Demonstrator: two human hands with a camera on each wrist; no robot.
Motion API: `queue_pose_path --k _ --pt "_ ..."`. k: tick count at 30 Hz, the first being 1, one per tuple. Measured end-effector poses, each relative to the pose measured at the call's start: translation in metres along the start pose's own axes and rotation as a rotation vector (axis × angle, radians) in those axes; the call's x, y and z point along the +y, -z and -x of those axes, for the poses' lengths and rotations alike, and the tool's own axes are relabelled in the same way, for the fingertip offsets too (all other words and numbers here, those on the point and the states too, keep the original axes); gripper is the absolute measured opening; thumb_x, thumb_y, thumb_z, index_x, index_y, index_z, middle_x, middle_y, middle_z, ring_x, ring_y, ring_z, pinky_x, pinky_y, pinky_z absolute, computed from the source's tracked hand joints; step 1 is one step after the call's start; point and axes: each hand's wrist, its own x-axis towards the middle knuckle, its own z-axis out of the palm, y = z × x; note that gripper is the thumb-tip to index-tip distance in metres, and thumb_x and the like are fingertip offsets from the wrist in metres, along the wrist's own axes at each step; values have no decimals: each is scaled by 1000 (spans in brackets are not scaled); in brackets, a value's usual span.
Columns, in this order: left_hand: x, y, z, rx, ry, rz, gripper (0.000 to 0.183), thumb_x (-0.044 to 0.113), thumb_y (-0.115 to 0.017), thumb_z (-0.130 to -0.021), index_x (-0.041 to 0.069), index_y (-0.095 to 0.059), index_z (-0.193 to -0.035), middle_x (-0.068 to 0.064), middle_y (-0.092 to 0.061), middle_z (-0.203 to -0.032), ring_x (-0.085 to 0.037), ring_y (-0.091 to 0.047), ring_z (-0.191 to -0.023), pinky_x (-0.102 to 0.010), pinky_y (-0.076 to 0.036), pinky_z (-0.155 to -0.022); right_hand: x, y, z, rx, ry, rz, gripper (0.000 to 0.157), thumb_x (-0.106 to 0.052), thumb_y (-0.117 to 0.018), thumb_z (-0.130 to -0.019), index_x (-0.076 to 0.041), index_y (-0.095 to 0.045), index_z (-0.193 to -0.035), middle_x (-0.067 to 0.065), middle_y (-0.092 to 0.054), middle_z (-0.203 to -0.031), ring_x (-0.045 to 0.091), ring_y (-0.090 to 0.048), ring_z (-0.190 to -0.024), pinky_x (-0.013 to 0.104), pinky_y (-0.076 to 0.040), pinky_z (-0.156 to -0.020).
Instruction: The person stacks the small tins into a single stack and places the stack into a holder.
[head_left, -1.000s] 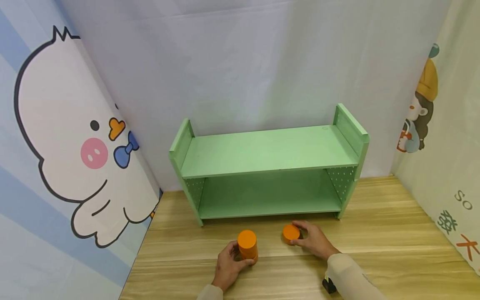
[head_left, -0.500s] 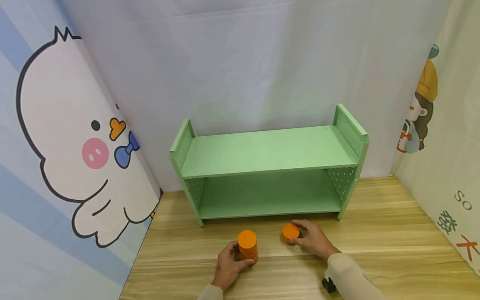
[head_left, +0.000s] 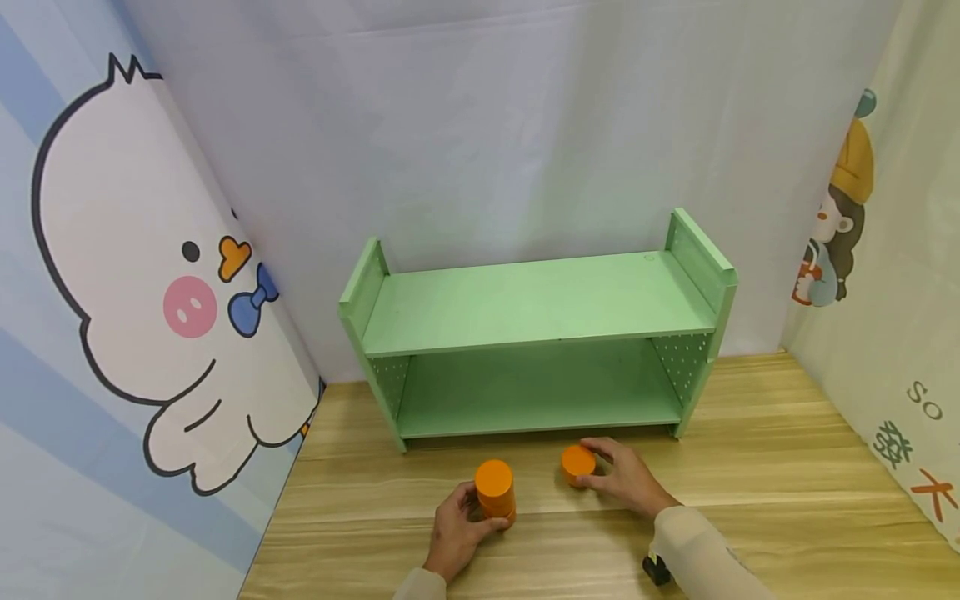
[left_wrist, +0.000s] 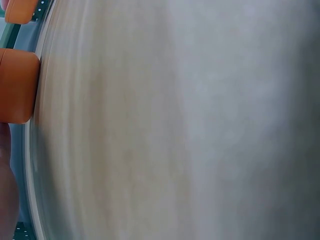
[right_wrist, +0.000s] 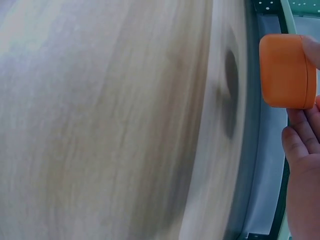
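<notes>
My left hand (head_left: pixel 452 535) holds an upright stack of orange round containers (head_left: pixel 496 483), thumb at the near side and fingers behind it. One orange container (left_wrist: pixel 18 85) of that stack shows at the edge of the left wrist view, standing on the wood surface. To the right, my right hand (head_left: pixel 628 482) pinches a single low orange round container (head_left: pixel 578 463) between thumb and fingers. In the right wrist view this orange container (right_wrist: pixel 282 71) has a thin seam near one end, and a dark shadow lies on the table apart from it.
A light green two-tier shelf (head_left: pixel 540 304) stands behind both hands, against a pale curtain (head_left: pixel 510 142). The wood-grain table (head_left: pixel 772 467) extends to either side. A small black object (head_left: pixel 657 570) lies by the right sleeve (head_left: pixel 701 554).
My right hand and its orange container have shifted slightly up and to the left in the head view. The left hand and its stack stay put.
</notes>
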Motion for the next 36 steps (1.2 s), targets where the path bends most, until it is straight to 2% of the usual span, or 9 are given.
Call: queue_pose_path --k 6,11,19,24,31,33,36 --pt "-26 -2 -8 10 5 7 61 6 -89 -72 -3 -60 -124 -18 -63 -127 -34 -59 -120 -38 -50 -104 -4 0 -2 0 -17 -8 55 -7 -85 -79 10 -61 -126 22 -62 -125 43 -56 -121 51 -47 -104" --pt "-32 -2 -10 2 -6 30 63 11 -91 -71 -3 -60 -124 -16 -63 -127 -33 -59 -120 -35 -50 -104 -8 0 -2 -4 9 -10 56 -9 -85 -79 9 -61 -126 21 -63 -123 43 -57 -119 51 -47 -104" --pt "-31 -2 -10 0 1 39 62 6 -89 -72 -3 -59 -126 -16 -63 -128 -33 -58 -121 -36 -50 -104 -15 2 -3 -22 25 -8 57 -10 -85 -80 8 -61 -128 19 -63 -125 41 -57 -120 51 -47 -104" --pt "-11 -2 -4 -3 6 33 58 1 -87 -74 -6 -59 -124 -20 -62 -127 -38 -57 -121 -40 -50 -104 -18 4 -4 -40 45 -11 57 -11 -84 -81 8 -60 -129 19 -62 -126 40 -57 -120 51 -46 -104" --pt "-14 -2 -4 2 -6 20 60 5 -88 -74 -6 -59 -125 -20 -62 -127 -37 -58 -121 -40 -50 -104 -23 6 -5 -43 76 13 56 -13 -84 -82 8 -60 -129 20 -62 -127 41 -57 -120 52 -47 -103" --pt "-7 -2 -2 7 9 15 59 4 -87 -74 -6 -59 -125 -20 -62 -128 -37 -57 -122 -41 -49 -105 -24 7 -5 -44 78 19 56 -13 -84 -83 8 -60 -129 20 -62 -127 41 -57 -120 52 -47 -103" --pt "-16 -3 -6 11 17 1 59 3 -87 -74 -6 -58 -126 -21 -61 -128 -37 -57 -122 -41 -49 -105 -27 8 -5 -47 83 20 55 -13 -83 -83 8 -60 -129 20 -62 -128 41 -57 -120 52 -47 -103"
